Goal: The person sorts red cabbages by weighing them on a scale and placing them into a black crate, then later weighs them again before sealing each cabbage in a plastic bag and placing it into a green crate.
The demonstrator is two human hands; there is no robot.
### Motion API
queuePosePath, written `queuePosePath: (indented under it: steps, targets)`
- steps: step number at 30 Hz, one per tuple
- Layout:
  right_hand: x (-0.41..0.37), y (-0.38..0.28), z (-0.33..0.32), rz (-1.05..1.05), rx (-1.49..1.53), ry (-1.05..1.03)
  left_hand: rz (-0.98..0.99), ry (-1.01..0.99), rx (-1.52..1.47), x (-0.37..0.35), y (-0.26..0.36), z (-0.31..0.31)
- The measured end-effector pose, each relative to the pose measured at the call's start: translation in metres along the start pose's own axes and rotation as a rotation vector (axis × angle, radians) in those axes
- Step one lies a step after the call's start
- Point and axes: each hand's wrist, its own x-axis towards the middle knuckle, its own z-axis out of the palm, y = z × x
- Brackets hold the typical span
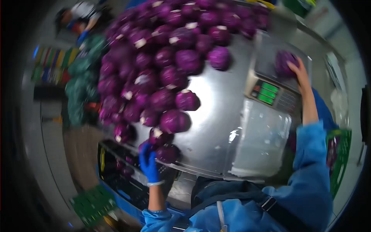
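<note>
My right hand (300,73), bare, is closed on the side of a red cabbage (285,63). That cabbage is on the metal plate of a weighing scale (274,44) with a lit green display (267,93). At the near left edge of the steel table (216,145), my left hand (149,164) wears a blue glove. Its fingers are apart and reach up against red cabbages, nearest to one with a pale cut stem (160,136) and another at its right (167,153). Whether it grips either is blurred.
A large heap of red cabbages (162,69) covers the table's left and far side. Clear plastic bags (262,143) lie before the scale. A black crate (127,174) stands at lower left, green crates (340,158) at right. Another person (83,17) is at far left.
</note>
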Motion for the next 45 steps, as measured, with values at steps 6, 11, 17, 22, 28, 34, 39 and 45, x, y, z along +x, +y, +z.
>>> queuePosePath:
  steps: [6, 11, 17, 22, 28, 34, 39, 45]
  targets:
    - [-0.214, -0.05, 0.253, -0.329, -0.085, -0.922, -0.304, -0.538, -0.967, -0.051, 0.038, 0.027]
    - [-0.31, -0.046, 0.385, -0.304, 0.062, -1.252, -0.458, -0.214, -1.138, -0.093, -0.063, -0.097]
    - [-0.307, -0.005, 0.44, -0.106, -0.059, -1.116, -0.334, 0.422, -1.124, -0.056, -0.202, -0.253]
    - [-0.331, 0.003, 0.477, -0.103, -0.204, -0.994, -0.495, 0.732, -0.429, 0.018, -0.336, -0.337]
    - [-0.384, 0.009, 0.546, -0.264, -0.269, -1.163, -0.486, 0.758, -0.194, 0.059, -0.434, -0.369]
    - [-0.458, 0.023, 0.659, -0.518, -0.238, -1.43, -0.821, 0.476, -1.001, 0.049, -0.429, -0.359]
    - [-0.534, 0.093, 0.777, -1.07, -0.961, -1.78, -0.649, 0.657, -1.079, 0.034, -0.4, -0.367]
    - [-0.553, 0.2, 0.857, -1.341, -1.084, -1.641, -0.48, 0.882, -0.876, -0.013, -0.395, -0.386]
